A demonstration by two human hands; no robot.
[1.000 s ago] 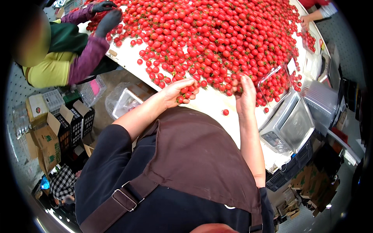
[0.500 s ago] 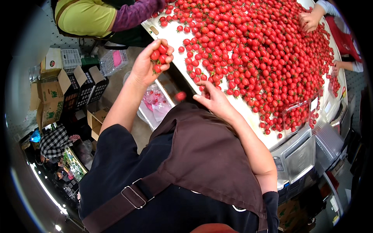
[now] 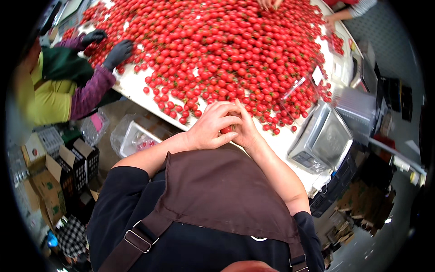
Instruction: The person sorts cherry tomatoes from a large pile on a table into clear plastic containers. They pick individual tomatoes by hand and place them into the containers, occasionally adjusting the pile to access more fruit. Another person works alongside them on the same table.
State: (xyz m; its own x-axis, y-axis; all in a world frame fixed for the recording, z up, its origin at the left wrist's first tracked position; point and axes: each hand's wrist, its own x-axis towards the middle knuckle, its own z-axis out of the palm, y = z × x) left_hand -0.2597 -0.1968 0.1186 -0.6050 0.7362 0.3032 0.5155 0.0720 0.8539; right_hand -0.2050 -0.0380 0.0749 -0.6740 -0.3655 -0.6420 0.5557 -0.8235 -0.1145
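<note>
My left hand point(image 3: 212, 125) and my right hand point(image 3: 246, 126) meet at the near edge of the table, fingers curled toward each other. A cherry tomato point(image 3: 226, 130) shows between my left thumb and fingers, against the right palm. Whatever else lies inside the two hands is hidden by the fingers. Right beyond my fingertips spreads a wide heap of red cherry tomatoes point(image 3: 217, 59), many with green stems, on the white table point(image 3: 273, 141).
At left a co-worker's dark-gloved hands point(image 3: 118, 54) touch the heap; other hands point(image 3: 331, 21) reach in from the far side. A scale point(image 3: 322, 136) and stacked clear boxes point(image 3: 355, 105) stand right. A white bin point(image 3: 130, 140) and cardboard boxes point(image 3: 46, 192) sit lower left.
My left hand, which held several cherry tomatoes out to the left, has come in to meet the right one. A tomato falling below the hands is gone from sight. The view has swung left.
</note>
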